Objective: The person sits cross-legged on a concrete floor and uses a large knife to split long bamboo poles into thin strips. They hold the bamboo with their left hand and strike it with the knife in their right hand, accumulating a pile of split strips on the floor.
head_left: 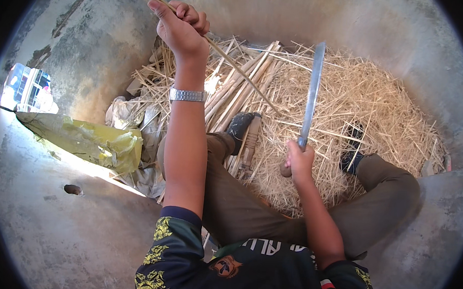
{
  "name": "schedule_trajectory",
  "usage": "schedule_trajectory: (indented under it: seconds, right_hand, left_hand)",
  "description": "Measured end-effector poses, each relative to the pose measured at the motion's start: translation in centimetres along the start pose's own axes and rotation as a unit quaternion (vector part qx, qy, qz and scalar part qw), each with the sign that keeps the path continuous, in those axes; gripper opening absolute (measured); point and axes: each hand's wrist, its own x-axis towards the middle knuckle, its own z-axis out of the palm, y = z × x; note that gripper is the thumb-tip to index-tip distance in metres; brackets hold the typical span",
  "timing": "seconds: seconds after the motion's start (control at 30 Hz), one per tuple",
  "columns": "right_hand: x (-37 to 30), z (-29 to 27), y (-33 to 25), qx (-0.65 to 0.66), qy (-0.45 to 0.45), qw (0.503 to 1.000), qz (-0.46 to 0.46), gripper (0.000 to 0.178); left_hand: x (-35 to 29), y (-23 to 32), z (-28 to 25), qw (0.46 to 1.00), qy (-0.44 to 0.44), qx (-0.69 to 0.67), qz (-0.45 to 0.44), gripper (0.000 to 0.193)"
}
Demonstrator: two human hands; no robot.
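My left hand is raised at the upper left, its fingers closed round a long thin bamboo strip. The strip slants from the top left edge down to the right, its lower end above the shavings. In my right hand is the wooden handle of a machete. Its long blade points up and away from me, apart from the strip. Beneath both lies a thick heap of pale shavings. A bundle of split bamboo pieces rests to the left of the heap.
My bent legs and dark shoes frame the heap. Beside the left shoe lies a wooden piece with a cord-like wrapping. A yellow plastic sack sits at the left. Grey concrete walls stand behind. A small hole shows at lower left.
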Motion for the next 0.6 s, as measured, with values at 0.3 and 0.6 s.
schedule_trajectory:
  seconds: [0.3, 0.6]
  right_hand:
    - [0.2, -0.8, 0.4, -0.439, -0.006, 0.898, -0.030, 0.025]
    - [-1.6, 0.7, -0.1, -0.258, -0.004, 0.947, -0.190, 0.018]
  left_hand:
    - [-0.1, 0.2, -0.3, 0.999, 0.027, 0.014, 0.023, 0.066]
    - [-0.9, -0.1, 0.8, 1.000, 0.003, 0.003, -0.001, 0.068]
